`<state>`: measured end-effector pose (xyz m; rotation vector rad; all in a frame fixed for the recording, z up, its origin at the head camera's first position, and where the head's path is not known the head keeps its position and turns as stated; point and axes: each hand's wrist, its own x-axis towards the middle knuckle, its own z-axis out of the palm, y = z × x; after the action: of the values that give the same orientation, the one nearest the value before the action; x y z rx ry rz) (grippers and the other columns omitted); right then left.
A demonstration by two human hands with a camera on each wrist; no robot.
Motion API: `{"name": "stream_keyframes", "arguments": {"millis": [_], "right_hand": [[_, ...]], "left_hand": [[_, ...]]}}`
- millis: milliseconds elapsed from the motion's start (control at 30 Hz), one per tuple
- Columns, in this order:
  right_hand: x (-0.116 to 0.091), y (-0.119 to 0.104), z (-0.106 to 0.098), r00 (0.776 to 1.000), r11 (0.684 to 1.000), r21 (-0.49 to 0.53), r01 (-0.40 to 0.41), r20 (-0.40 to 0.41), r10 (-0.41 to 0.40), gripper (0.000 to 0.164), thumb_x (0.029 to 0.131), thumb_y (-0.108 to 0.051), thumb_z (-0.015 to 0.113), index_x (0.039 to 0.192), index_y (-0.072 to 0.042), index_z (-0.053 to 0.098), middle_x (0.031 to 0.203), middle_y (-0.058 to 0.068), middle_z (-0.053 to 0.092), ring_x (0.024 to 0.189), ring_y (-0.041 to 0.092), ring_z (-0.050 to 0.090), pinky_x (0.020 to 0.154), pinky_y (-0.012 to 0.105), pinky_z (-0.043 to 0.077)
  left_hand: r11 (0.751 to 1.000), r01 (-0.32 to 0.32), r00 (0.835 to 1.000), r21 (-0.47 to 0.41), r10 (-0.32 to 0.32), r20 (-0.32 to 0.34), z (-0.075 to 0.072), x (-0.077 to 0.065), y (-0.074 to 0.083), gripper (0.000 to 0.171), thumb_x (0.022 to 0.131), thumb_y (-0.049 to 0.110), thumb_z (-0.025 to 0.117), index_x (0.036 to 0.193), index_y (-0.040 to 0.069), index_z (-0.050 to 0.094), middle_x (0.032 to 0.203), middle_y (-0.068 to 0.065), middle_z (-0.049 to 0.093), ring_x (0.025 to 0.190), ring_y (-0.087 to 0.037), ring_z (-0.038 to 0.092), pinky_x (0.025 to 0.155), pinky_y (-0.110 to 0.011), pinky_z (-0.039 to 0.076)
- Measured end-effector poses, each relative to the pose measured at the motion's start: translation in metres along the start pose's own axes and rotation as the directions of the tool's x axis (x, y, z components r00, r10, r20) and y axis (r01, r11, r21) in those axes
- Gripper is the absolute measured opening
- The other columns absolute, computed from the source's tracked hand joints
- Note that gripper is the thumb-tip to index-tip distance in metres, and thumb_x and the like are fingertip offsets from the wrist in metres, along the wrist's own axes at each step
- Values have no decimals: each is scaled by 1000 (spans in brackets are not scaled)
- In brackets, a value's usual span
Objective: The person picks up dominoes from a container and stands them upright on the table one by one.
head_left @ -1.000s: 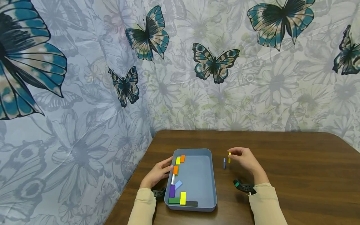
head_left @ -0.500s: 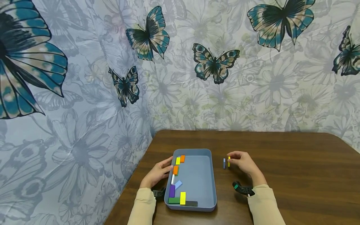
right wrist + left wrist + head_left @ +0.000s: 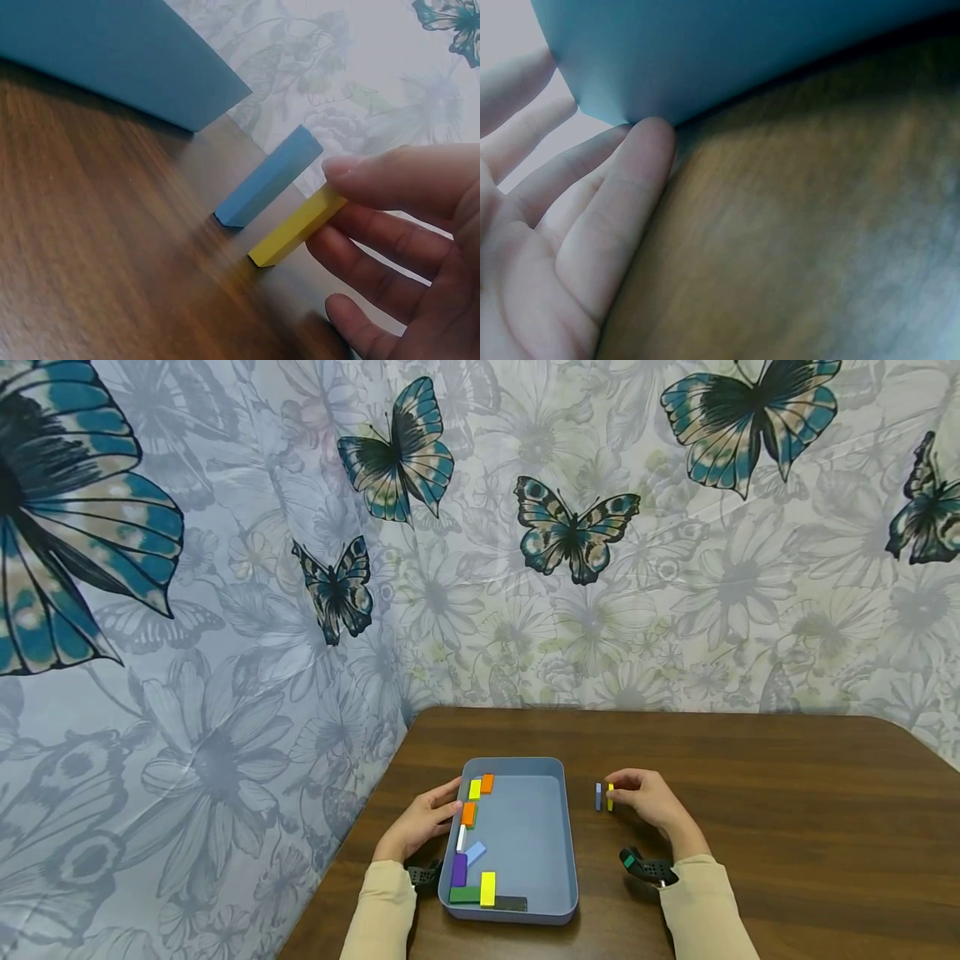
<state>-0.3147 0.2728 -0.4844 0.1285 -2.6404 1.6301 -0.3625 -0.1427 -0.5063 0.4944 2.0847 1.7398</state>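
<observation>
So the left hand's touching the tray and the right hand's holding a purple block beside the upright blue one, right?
Not quite: the right hand is holding a yellow block, not a purple one, beside the upright blue block; the right wrist view shows it. The left hand does touch the tray.

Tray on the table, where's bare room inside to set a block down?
The tray is bare from the light blue block inside it to its right wall; it's crowded along its left wall, around the purple block.

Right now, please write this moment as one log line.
left hand: touches tray; right hand: pinches yellow block; blue block: upright beside yellow one
</observation>
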Motion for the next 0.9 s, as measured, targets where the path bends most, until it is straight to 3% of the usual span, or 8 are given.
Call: {"name": "stream_keyframes", "arguments": {"millis": [900], "right_hand": [[-4,-1,-4,1000,999,31,17,21,-17,32,92,-10,72,119,5,65,115,19,66,96,18,58,79,27,50]], "left_hand": [[1000,-2,1000,3,2,2,0,1,-1,65,104,28,56,160,13,28,161,-26,28,139,-39,46,110,-54,43]]}}
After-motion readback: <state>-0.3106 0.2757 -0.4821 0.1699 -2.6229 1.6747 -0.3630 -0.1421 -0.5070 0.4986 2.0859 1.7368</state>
